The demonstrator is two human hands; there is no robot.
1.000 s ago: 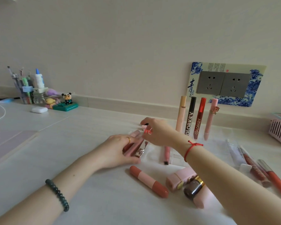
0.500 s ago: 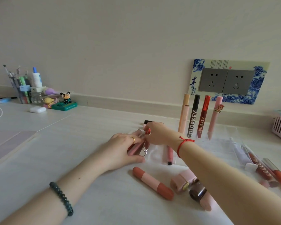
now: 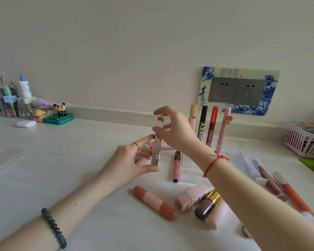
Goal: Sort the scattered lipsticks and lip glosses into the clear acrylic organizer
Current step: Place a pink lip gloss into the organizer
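Hands share one lipstick (image 3: 157,151), upright over the table (image 3: 80,160) and just left of the organizer (image 3: 192,169) — left hand (image 3: 132,165) pinching its foot, right hand (image 3: 172,129) its top — and a slip on the slick tube could topple the standing glosses (image 3: 211,125).

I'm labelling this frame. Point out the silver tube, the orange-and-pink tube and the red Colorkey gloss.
silver tube (image 3: 156,152): head view, lower part of its body.
orange-and-pink tube (image 3: 153,201): head view, pink middle band.
red Colorkey gloss (image 3: 211,130): head view, dark red barrel.
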